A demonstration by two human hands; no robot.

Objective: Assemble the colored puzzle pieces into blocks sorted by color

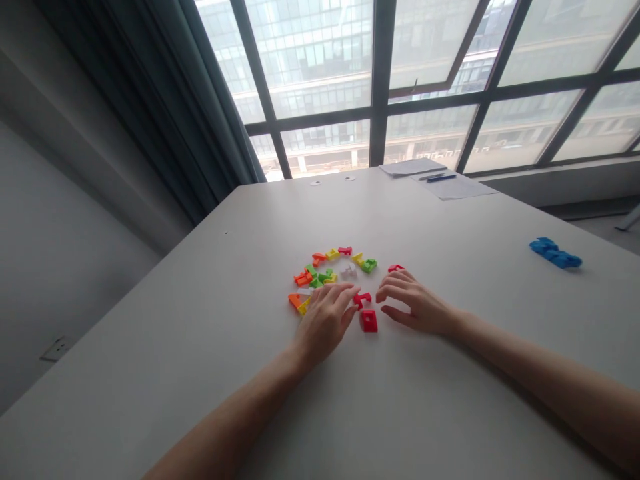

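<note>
Small coloured plastic blocks lie in a loose cluster on the white table. My left hand [326, 319] is over the near left of them, fingers apart, beside an orange block [295, 302] and a yellow block [305, 307] that it partly covers. Between my hands sit a red bridge-shaped block [363, 299] and, closer to me, a red block with a square hole [369, 321]. My right hand [413, 303] rests to their right with its fingers curved and apart. Another red piece [396, 268] shows just behind its fingers. No block is visibly held.
Farther back are a green block [369, 265], a white block [349, 271] and several orange, yellow and red ones. Joined blue blocks [556, 253] lie at the right. Papers [413, 167] and a blue pen [441, 178] are near the window end of the table [165, 373].
</note>
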